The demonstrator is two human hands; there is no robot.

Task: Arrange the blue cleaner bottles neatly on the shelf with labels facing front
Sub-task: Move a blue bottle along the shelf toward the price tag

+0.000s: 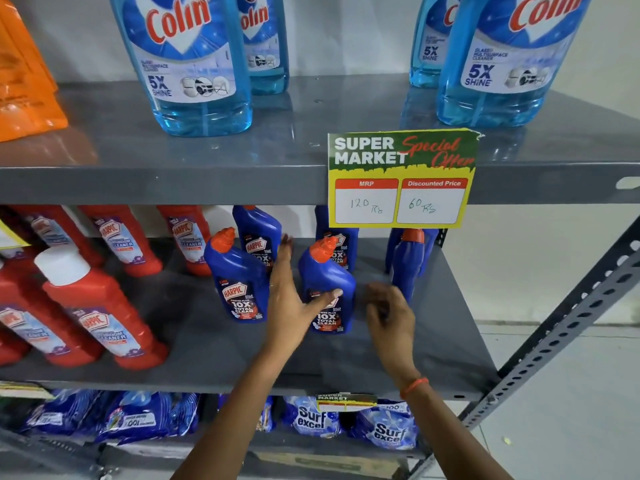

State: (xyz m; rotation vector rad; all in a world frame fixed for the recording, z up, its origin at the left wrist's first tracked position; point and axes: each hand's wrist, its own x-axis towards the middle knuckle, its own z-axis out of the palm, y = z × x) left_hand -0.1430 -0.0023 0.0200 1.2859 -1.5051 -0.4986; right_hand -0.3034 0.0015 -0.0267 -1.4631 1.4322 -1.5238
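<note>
A shop aisle, a supermarket by its own signage. A grey slotted-angle steel rack (568,323) is stocked in rows with repeated goods: light-blue Colin bottles (187,64) above, red Harpic bottles (104,306) and blue Harpic bottles (239,282) on the middle shelf (207,344), Surf Excel packets (388,431) below. A printed "Super Market Special Offer" price card (401,178) is fixed to the shelf edge, with MRP 120 Rs and discounted price 60 Rs handwritten.
</note>
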